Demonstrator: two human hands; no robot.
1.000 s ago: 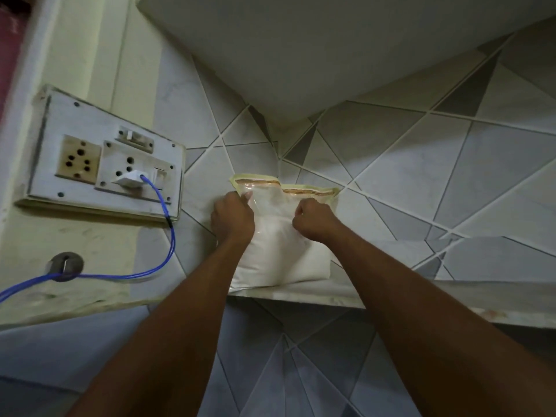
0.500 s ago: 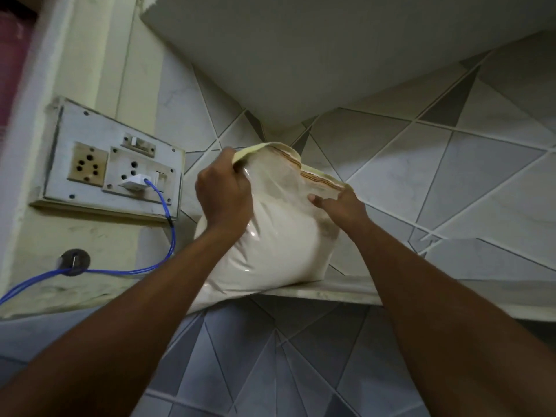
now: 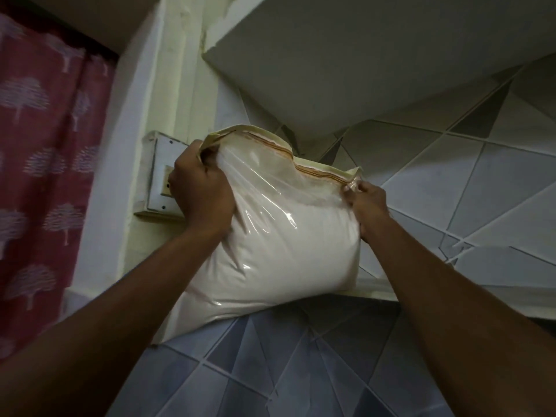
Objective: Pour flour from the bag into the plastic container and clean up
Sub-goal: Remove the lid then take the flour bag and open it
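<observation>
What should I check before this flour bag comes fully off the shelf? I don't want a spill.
1. Left hand gripping the flour bag at its top left corner: ok.
2. Right hand gripping it: not ok, only a pinch on the top right corner.
3. Bag's top edge sealed: cannot tell.
4. Bag's weight supported: not ok, its left lower part overhangs the shelf.
5. Plastic container ready to receive: cannot tell, out of view.
</observation>
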